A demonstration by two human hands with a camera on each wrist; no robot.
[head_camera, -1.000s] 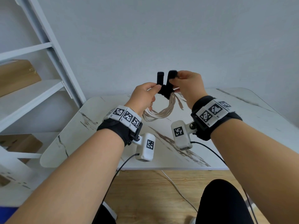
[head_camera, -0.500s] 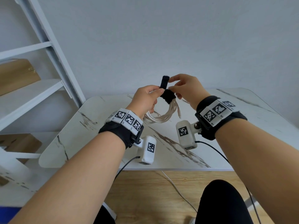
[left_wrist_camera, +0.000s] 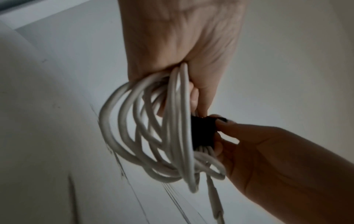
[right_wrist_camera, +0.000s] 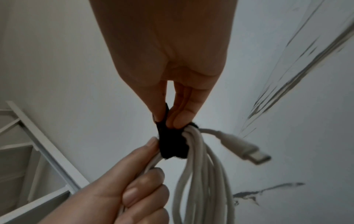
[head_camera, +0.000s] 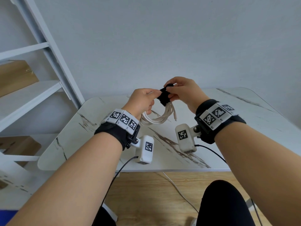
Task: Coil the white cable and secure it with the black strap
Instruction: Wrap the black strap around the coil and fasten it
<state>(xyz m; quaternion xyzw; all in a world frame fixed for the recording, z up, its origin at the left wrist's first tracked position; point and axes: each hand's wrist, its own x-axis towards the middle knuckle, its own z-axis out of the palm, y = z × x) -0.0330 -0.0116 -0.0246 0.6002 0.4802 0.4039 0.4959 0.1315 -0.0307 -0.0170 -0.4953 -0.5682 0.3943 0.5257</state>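
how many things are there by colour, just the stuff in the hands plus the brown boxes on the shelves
white: 1, the coiled cable, gripped by the left hand
black: 1, the strap wrapped round the coil, pinched by the right hand
brown: 2, the upper cardboard box and the lower cardboard box on the shelf unit
total: 4

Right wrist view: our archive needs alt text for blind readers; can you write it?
The right hand pinches a black strap wrapped round a coiled white cable, which the left hand grips. A connector sticks out right.
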